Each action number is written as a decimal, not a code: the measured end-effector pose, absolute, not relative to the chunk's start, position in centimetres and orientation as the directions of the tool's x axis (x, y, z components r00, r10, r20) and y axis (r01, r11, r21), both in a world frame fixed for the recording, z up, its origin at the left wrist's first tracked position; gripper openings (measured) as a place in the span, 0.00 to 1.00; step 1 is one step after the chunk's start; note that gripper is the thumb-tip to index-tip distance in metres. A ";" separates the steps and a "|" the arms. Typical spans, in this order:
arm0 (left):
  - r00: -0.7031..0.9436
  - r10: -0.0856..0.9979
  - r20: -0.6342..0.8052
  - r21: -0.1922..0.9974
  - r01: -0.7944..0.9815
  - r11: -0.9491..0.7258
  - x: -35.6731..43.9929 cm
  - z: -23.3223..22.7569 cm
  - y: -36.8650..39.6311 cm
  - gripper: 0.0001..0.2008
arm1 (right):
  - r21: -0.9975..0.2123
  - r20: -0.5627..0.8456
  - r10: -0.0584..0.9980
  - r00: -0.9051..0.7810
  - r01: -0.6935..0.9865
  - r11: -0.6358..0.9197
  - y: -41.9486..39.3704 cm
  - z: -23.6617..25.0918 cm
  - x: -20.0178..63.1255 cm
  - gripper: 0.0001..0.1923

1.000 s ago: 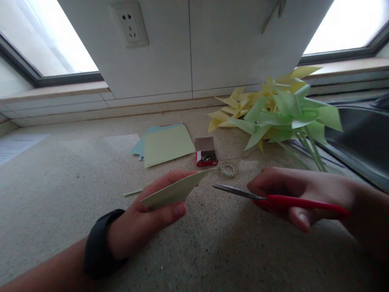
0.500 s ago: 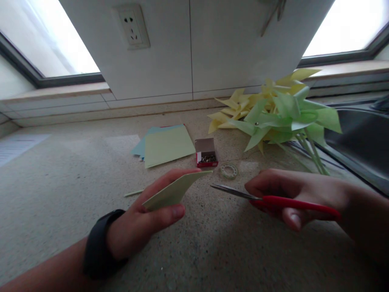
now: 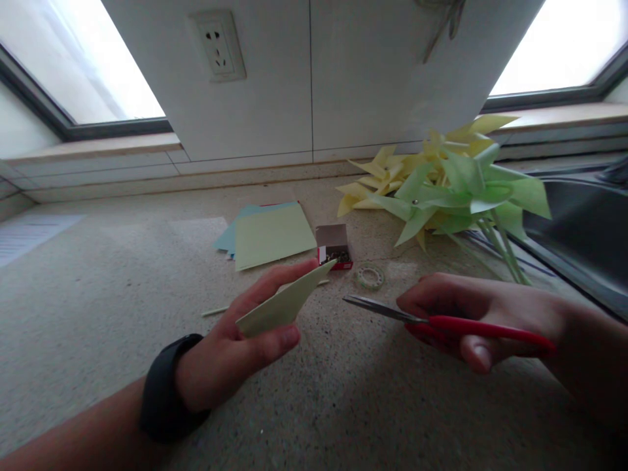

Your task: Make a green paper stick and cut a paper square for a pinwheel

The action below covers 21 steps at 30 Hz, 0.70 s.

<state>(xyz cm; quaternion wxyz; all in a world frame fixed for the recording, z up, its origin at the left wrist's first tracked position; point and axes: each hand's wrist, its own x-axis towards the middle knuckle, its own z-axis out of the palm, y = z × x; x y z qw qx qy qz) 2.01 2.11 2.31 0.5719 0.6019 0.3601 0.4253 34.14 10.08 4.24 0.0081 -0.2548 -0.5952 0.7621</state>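
Now left hand (image 3: 235, 353) pinches folded pale-green paper (image 3: 284, 302), thumb beneath, long axis pointing up-right, tip toward blades. Right hand (image 3: 471, 314) clenched round red-handled scissors (image 3: 426, 319), metal blades nearly shut, aimed left at paper, small gap between. Both above speckled stone table (image 3: 98, 314). Thin, crisp, triangular sheet.

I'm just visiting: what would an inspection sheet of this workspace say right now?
Surface: speckled stone countertop.
Job's things: folded pale green paper; red-handled scissors, blades closed.
Clutter: coloured paper sheets, pin box, tape roll, thin stick, paper pinwheels.
Hands: left hand holds the paper; right hand grips the scissors.
Cables: nothing seen.
Surroundings: wall socket, windows, sink.
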 end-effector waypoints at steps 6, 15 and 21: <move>0.350 0.931 0.102 0.993 -0.087 -0.076 2.6 2.2 2.1 0.28 | -0.919 -0.342 0.326 -0.881 0.241 -0.313 10.2 4.0 34.3 0.24; 0.395 0.912 0.106 0.967 -0.256 -0.001 2.9 2.3 2.3 0.27 | -0.935 -0.263 0.356 -0.897 0.147 -0.321 9.7 3.6 34.5 0.22; 0.452 0.888 0.083 0.958 -0.282 0.054 2.6 2.0 2.1 0.24 | -0.916 -0.302 0.286 -0.909 0.193 -0.352 9.7 4.5 34.2 0.28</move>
